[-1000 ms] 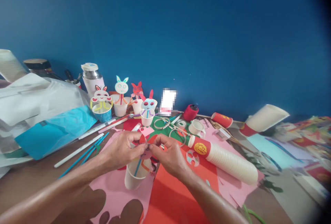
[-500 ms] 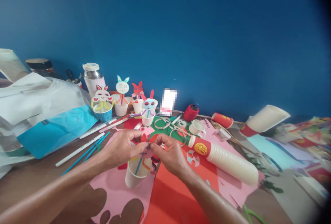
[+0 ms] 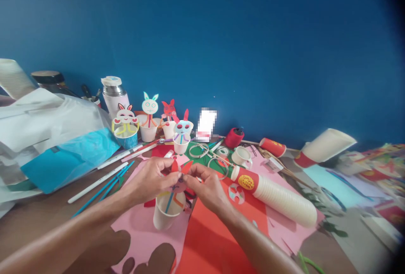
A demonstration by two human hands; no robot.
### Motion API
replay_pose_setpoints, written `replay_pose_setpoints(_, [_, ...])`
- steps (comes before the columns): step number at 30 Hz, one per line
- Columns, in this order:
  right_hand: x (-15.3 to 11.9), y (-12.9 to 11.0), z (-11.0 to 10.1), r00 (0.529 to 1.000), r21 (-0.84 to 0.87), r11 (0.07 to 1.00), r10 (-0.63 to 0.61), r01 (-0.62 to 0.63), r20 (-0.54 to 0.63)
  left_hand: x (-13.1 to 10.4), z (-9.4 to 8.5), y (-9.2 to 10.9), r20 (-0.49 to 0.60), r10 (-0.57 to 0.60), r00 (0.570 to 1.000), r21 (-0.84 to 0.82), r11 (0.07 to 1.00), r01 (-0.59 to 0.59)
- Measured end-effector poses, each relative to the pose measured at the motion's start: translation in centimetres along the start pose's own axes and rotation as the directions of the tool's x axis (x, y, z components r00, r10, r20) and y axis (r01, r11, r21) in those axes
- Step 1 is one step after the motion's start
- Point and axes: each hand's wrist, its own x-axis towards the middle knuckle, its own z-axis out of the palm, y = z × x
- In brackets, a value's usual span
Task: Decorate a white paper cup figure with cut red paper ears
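Note:
A pink paper rabbit head (image 3: pixel 180 186) with red ears stands above a white paper cup (image 3: pixel 163 219). My left hand (image 3: pixel 160 177) pinches the head from the left with thumb and forefinger. From the right, my right hand (image 3: pixel 202 183) closes its thumb and forefinger on the same head, near the ears. The thumbs nearly meet at the face and hide part of it. Inside the cup, a blue strip (image 3: pixel 170 202) rises toward the head, with an orange strip (image 3: pixel 179 201) bent at its side. The cup rests upright on cut pink paper (image 3: pixel 139 227).
Finished-looking rabbit cups (image 3: pixel 181 145) line the back by the blue wall. At right lies a long stack of paper cups (image 3: pixel 284 200) across orange paper (image 3: pixel 209 240) and pink paper. Blue sticks (image 3: pixel 110 187), tape rolls and a red spool (image 3: pixel 234 138) lie around. Green scissor handles (image 3: pixel 311 262) show front right.
Both hands keep their pinch on the rabbit head. The red ears now show more fully between the fingers, and the right fingers have shifted slightly. The cup stays in place.

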Motion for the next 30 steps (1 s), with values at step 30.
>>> replay_pose_setpoints(30, [2.1, 0.7, -4.2, 0.988, 0.312, 0.95, 0.024, 0.024, -0.149, 3.2, -1.0, -5.9, 0.209, -0.055, 0.976, -0.506, 0.848, 0.156])
